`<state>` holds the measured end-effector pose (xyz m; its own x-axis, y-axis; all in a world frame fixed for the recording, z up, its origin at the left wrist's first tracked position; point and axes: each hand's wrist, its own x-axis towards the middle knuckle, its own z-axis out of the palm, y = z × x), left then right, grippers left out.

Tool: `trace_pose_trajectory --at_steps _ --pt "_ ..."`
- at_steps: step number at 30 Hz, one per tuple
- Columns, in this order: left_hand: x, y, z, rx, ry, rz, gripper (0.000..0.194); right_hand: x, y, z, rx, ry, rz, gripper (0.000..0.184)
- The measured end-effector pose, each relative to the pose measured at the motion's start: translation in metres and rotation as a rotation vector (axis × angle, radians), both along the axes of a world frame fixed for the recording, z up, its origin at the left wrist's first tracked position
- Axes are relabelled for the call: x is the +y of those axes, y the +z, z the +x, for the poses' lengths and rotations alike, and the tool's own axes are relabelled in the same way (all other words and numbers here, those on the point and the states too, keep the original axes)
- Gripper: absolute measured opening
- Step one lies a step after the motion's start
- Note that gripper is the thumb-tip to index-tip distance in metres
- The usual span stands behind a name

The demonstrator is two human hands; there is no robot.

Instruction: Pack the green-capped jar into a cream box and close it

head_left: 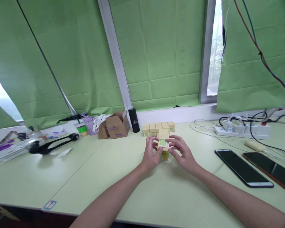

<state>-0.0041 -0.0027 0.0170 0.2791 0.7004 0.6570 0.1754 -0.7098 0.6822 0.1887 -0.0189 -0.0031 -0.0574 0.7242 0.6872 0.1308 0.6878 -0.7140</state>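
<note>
Both my left hand (152,152) and my right hand (182,153) hold a small cream box (163,136) with a green label, one hand at each side. Fingers and thumbs pinch its lower part. Directly below the box, a small clear glass jar (165,155) with yellow-green contents shows between my hands on the table. Whether the box touches the jar or surrounds its top, I cannot tell. Just behind stand several similar cream boxes (152,129) in rows, partly hidden by the held one.
A brown carton (117,126) and a black cylinder (134,120) stand at the back. To the right lie two phones (243,167), a power bank (255,146) and a white power strip (244,131) with cables. A black head strap (53,144) lies at left.
</note>
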Motion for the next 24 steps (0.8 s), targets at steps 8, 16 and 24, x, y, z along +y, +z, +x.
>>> trace_pose_trajectory --at_steps 8,16,24 --pt "0.0004 -0.0015 -0.0028 -0.004 -0.036 -0.01 0.038 -0.0006 0.0009 -0.0011 0.017 -0.007 0.006 0.032" --pt "0.0036 -0.0059 -0.0041 -0.008 -0.047 -0.014 0.042 -0.0003 0.0008 -0.0004 0.002 0.008 0.039 0.037" --pt "0.0036 -0.0057 -0.0027 -0.005 -0.025 -0.005 0.038 0.0013 -0.0021 -0.0018 0.011 -0.015 0.021 0.035"
